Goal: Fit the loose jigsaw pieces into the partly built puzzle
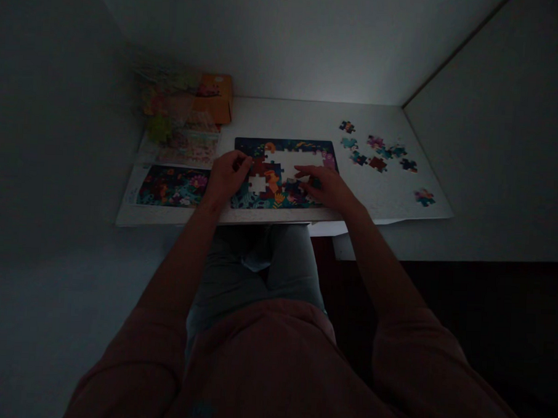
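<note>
A partly filled jigsaw puzzle with a dark, colourful picture lies on the white table in front of me. Its border is in place, and pale gaps show in the middle and at the lower left. My left hand rests over the puzzle's left edge, fingers curled and thumb against the forefinger; whatever may be between them is hidden. Over the right half of the puzzle is my right hand, its forefinger stretched toward the large gap and apart from the thumb. No piece is visible between those fingers.
Several loose puzzle pieces are scattered on the table at the right. A printed picture sheet lies left of the puzzle. Behind it stand an orange box and clear-wrapped flowers. Walls enclose the table's back and sides.
</note>
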Demonstrator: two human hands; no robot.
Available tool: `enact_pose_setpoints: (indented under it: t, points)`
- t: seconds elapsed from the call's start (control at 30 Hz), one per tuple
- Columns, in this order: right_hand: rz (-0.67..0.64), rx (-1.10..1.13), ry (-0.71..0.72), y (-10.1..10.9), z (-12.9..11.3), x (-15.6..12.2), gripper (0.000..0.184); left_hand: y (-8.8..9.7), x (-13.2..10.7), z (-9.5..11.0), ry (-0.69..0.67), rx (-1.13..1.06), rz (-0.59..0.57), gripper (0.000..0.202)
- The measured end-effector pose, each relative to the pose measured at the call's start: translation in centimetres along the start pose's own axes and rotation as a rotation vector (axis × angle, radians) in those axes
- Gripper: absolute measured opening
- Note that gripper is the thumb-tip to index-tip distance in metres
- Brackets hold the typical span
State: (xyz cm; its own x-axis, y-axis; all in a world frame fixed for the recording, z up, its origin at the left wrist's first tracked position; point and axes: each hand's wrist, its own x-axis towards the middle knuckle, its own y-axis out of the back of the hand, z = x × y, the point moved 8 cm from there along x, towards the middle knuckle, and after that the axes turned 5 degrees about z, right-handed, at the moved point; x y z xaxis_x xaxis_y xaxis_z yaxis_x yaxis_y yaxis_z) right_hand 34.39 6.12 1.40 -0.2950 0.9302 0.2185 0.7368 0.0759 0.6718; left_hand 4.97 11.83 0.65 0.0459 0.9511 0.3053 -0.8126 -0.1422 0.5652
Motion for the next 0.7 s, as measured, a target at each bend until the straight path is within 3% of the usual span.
enact_pose_setpoints:
  t: [0.23,0.57,0.7]
  points:
    - [0.076,-0.204,-0.051,0.7,-0.6,-1.7,0.042,-0.1,0.0,-0.1,0.007,-0.001,0.001,0.017]
    - [0.032,-0.223,-0.066,-0.1,-0.6,-1.6,0.015,0.0,0.1,0.1,0.016,0.002,0.001,0.017]
    - [0.042,-0.252,-0.077,0.0,-0.1,-1.4,0.034,0.0,0.1,0.2,0.012,0.003,0.005,0.017]
